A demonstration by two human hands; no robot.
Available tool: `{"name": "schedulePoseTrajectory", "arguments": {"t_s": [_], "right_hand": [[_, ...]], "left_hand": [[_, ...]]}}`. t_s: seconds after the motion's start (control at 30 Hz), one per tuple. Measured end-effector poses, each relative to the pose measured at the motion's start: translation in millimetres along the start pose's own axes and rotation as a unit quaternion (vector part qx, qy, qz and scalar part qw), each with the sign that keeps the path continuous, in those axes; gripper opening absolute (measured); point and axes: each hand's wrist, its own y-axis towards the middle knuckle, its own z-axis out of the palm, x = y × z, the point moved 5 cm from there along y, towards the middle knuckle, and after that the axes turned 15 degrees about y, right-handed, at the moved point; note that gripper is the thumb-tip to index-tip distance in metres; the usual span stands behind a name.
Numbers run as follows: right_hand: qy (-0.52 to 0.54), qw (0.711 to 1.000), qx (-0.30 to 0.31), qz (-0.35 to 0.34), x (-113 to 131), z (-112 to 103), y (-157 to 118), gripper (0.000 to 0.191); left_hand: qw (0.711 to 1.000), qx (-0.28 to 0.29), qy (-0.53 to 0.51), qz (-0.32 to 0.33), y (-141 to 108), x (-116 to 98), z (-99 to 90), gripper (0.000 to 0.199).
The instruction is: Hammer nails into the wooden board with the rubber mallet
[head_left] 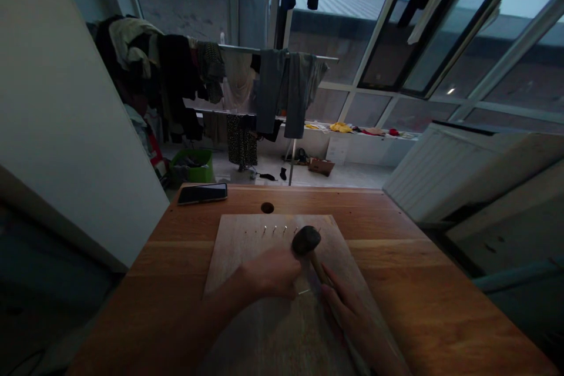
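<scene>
A pale wooden board [273, 335] lies on the table, with a row of several thin nails [275, 230] along its far part. Some of the nails stand up from the wood. My right hand [346, 311] is wrapped round the handle of a hammer [306, 240], whose dark, rounded head is raised over the right part of the row. Over the middle of the board is my left hand [275, 272], closed and slightly blurred, close beside the hammer head. Its fingertips are hidden. A single thin nail [304, 292] shows between the hands; whether it touches my fingers I cannot tell.
The brown wooden table [396, 288] has a round hole [267, 207] beyond the board. A phone [202, 193] lies at its far left corner. Behind stand a drying rack with clothes [271, 91] and a green basket [200, 167]. A white panel [79, 129] rises at left.
</scene>
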Motion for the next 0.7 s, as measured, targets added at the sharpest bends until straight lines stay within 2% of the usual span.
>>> {"name": "schedulePoseTrajectory", "arguments": {"t_s": [0.13,0.23,0.33,0.4,0.57,0.7], "right_hand": [[-0.006,1.000,-0.021,0.010,-5,-2,0,0.071],[-0.007,1.000,-0.025,0.011,-7,-3,0,0.071],[-0.011,1.000,-0.019,0.011,-7,-4,1,0.070],[-0.013,1.000,-0.017,0.009,-6,-4,1,0.070],[-0.013,1.000,-0.023,0.008,-5,-4,1,0.070],[-0.008,1.000,-0.025,0.008,-9,-4,2,0.071]], "left_hand": [[0.996,-0.016,-0.034,-0.085,-20,56,-7.3,0.006],[0.987,-0.061,-0.062,-0.138,-35,100,-1.3,0.007],[0.973,-0.104,-0.102,-0.177,-46,127,9.6,0.007],[0.968,-0.121,-0.126,-0.178,-48,133,14.5,0.009],[0.969,-0.158,-0.117,-0.146,-40,130,15.8,0.012],[0.973,-0.155,-0.099,-0.140,-33,130,16.7,0.014]]}}
